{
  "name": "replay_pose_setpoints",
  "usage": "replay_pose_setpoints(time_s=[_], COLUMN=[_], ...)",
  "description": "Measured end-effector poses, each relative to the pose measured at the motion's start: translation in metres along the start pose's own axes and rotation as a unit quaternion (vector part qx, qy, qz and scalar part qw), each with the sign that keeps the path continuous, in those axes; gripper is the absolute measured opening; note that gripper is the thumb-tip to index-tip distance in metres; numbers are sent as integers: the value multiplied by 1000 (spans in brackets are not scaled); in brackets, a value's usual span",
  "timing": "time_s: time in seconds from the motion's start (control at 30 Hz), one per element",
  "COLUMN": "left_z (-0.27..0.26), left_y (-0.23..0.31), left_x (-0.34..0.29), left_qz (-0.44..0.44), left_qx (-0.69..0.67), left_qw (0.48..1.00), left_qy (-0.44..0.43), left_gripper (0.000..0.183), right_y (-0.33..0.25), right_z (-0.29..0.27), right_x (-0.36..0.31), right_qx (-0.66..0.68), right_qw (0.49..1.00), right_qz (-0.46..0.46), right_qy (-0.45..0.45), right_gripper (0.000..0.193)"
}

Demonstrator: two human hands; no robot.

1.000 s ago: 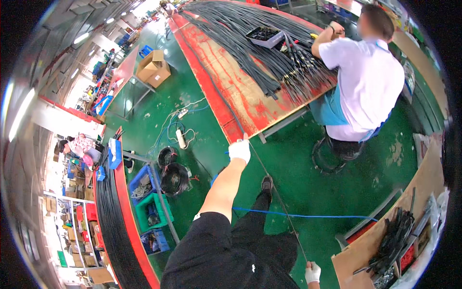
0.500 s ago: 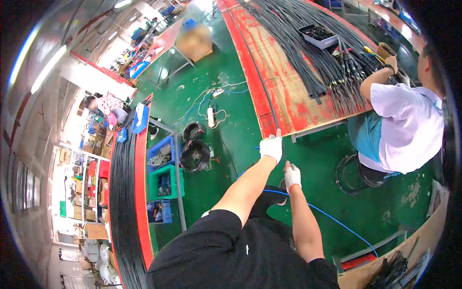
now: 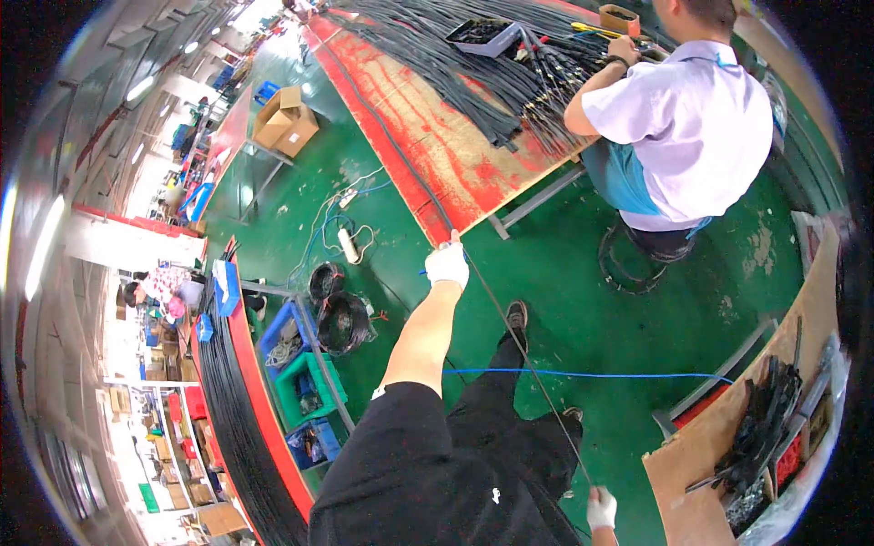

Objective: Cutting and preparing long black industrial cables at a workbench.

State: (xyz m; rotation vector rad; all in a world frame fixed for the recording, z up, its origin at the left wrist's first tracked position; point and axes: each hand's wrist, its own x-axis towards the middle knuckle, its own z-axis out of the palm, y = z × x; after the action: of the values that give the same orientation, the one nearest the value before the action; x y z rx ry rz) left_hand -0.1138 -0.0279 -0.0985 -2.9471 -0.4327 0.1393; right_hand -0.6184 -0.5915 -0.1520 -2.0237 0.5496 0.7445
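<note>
A long black sleeve (image 3: 385, 139) lies along the left edge of the red-topped table (image 3: 401, 109), its near end at the table's front corner. There my left hand (image 3: 447, 264), in a white glove, is closed around it, the index finger stretched along it. A small blue piece pokes out beside that hand; what it belongs to is hidden. From the left hand a thin dark line (image 3: 514, 338), like a wire, runs taut toward me, down to the right. My right hand (image 3: 601, 508), also gloved, grips it low by my right leg.
Black cables (image 3: 437, 77) and a parts tray (image 3: 484, 38) cover the table, where a co-worker (image 3: 683, 127) sits at the right. A blue hose (image 3: 583, 374) crosses before my legs. Green and blue bins (image 3: 305, 387) stand left; cardboard (image 3: 669, 482) with black parts lies right.
My right hand has moved from near the left hand down and back to the right, with the thin dark line now stretched between them. The left hand stays at the table corner. The view has shifted.
</note>
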Motion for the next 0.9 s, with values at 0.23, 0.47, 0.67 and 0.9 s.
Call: replay_pose_setpoints(time_s=[0.23,0.47,0.67,0.9], left_z=[-20,-36,0,3], left_y=[18,51,9,37], left_x=[-22,5,-11,-19], left_qz=[17,34,-14,19], left_qx=[-60,-24,-2,8], left_qw=[998,998,1000,1000], left_qy=[-28,37,5,3], left_gripper=[61,51,48,57], right_y=[-127,-461,-414,-156], right_z=[10,160,145,39], right_x=[124,316,223,91], right_qx=[101,199,135,54], right_qw=[980,960,978,992], right_qz=[-11,-134,-107,-113], right_qy=[-172,-144,-115,1], right_gripper=[34,48,49,41])
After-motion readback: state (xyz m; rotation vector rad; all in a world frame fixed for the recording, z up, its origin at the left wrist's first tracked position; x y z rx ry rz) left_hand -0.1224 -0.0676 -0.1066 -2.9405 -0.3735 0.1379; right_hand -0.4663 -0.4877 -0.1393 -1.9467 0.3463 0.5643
